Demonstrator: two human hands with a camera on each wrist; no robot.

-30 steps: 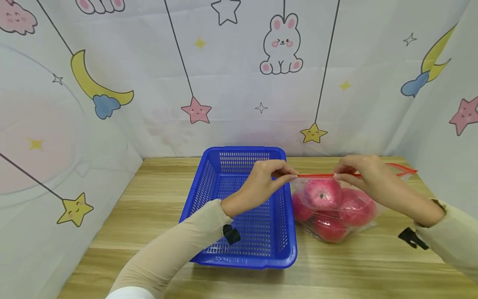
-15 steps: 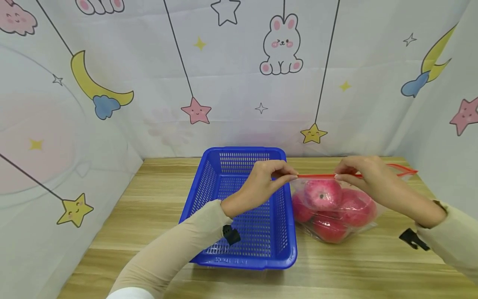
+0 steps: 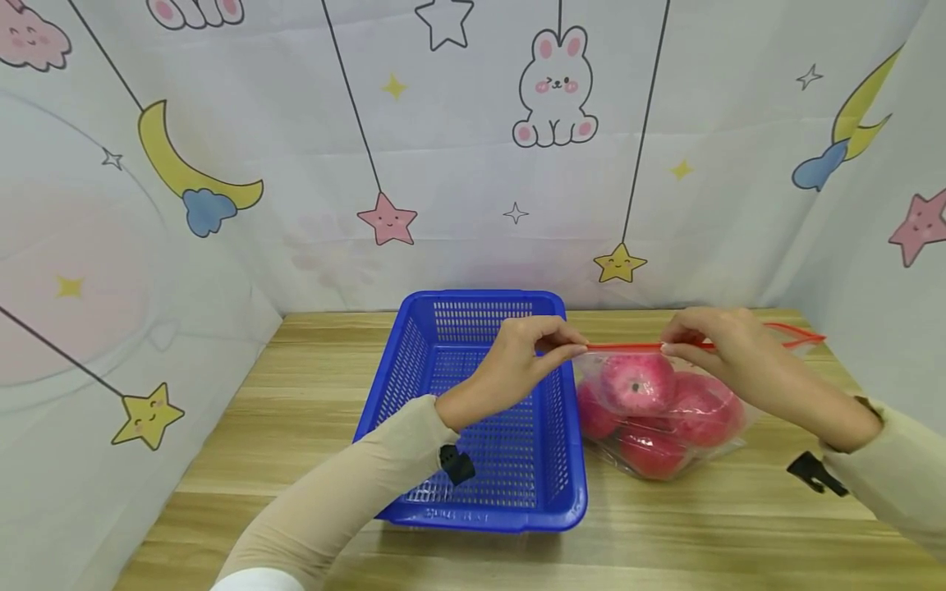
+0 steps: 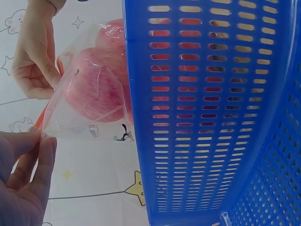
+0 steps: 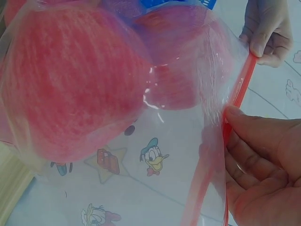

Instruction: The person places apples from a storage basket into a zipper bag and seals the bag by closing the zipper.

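Observation:
A clear zip bag (image 3: 606, 455) with a red zip strip holds several red apples (image 3: 639, 384) and stands on the table just right of the blue basket. My left hand (image 3: 521, 361) pinches the left end of the strip between thumb and fingers, its forearm crossing over the basket. Farther right along the same strip, my right hand (image 3: 727, 353) pinches it too. Between the two hands the strip looks straight and pressed together; beyond the right hand its two edges spread apart into a loop. In the right wrist view, the right thumb (image 5: 240, 123) lies on the red strip.
The blue perforated plastic basket (image 3: 569, 519) stands at mid-table, with its right wall beside the bag. The wood-grain table (image 3: 310, 386) meets a white printed cloth (image 3: 458, 180) at the back and sides. Black buckles (image 3: 815, 474) hang at both sleeves.

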